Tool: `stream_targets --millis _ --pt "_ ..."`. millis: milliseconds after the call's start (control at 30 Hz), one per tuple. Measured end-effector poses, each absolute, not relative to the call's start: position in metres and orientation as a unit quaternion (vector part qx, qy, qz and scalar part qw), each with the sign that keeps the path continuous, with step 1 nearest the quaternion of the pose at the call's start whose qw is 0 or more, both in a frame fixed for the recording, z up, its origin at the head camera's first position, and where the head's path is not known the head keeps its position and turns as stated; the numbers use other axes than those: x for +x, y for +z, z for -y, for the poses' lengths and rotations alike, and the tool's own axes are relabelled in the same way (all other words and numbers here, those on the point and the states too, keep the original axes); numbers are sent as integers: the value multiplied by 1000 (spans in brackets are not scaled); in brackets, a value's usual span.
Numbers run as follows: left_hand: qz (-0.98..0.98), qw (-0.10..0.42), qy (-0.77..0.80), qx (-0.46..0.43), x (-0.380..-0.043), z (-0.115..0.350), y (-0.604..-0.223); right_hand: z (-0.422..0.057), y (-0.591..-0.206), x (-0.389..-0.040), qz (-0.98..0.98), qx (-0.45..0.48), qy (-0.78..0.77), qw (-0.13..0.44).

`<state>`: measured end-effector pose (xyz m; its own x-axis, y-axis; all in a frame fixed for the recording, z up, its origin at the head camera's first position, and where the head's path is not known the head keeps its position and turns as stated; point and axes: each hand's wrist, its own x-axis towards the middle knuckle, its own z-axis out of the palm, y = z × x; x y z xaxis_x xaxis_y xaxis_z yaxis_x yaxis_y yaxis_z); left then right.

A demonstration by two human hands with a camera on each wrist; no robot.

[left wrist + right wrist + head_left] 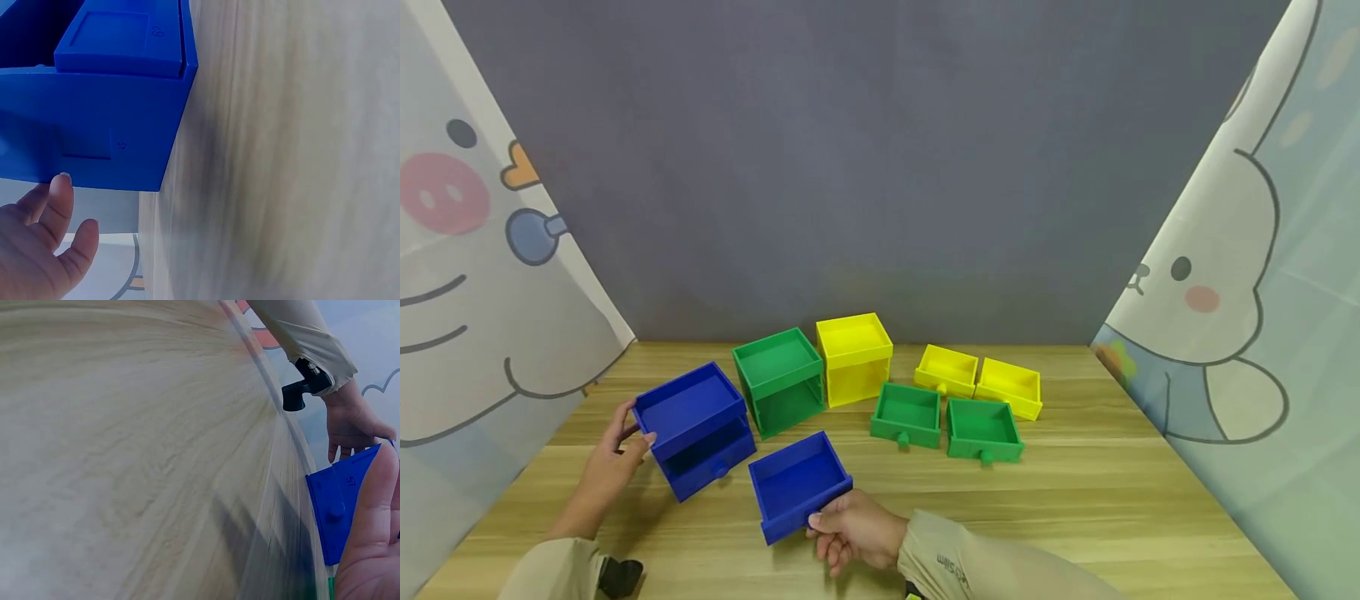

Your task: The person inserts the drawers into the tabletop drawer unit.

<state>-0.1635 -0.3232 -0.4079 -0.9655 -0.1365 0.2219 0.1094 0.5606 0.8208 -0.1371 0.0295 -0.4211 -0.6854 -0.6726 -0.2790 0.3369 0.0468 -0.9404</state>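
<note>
A blue cabinet (692, 408) stands at the left, with a knobbed drawer in its lower slot and a gap above. My left hand (613, 458) holds its left side, the thumb near the front top corner. In the left wrist view my left hand's fingers (61, 200) meet the cabinet's (125, 119) edge. Right of the cabinet, a loose blue drawer (801, 479) faces me, and my right hand (857, 529) pinches its front; its knob is hidden. The right wrist view shows my right thumb (375, 506) before a blue front with a knob (337, 509).
Behind stand a green cabinet (778, 358) and a yellow cabinet (853, 337), both with open fronts. To the right lie two green drawers (906, 408) and two yellow drawers (947, 367) on the wooden table (1075, 500). A grey cloth wall (880, 167) rises behind.
</note>
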Motion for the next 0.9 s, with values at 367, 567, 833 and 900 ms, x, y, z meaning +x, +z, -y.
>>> stream_targets --millis 367,567,833,900 --pt "873 127 -471 -7 -162 324 -410 -8 -425 -141 -617 -144 -683 364" --pt "874 124 -470 -6 -163 325 -410 3 -425 -147 -621 -150 -677 364" --pt "875 120 -468 -6 -161 323 -408 8 -421 -151 -626 -156 -666 374" --pt "876 115 -468 -7 -161 323 -408 9 -419 -151 -628 -157 -664 375"
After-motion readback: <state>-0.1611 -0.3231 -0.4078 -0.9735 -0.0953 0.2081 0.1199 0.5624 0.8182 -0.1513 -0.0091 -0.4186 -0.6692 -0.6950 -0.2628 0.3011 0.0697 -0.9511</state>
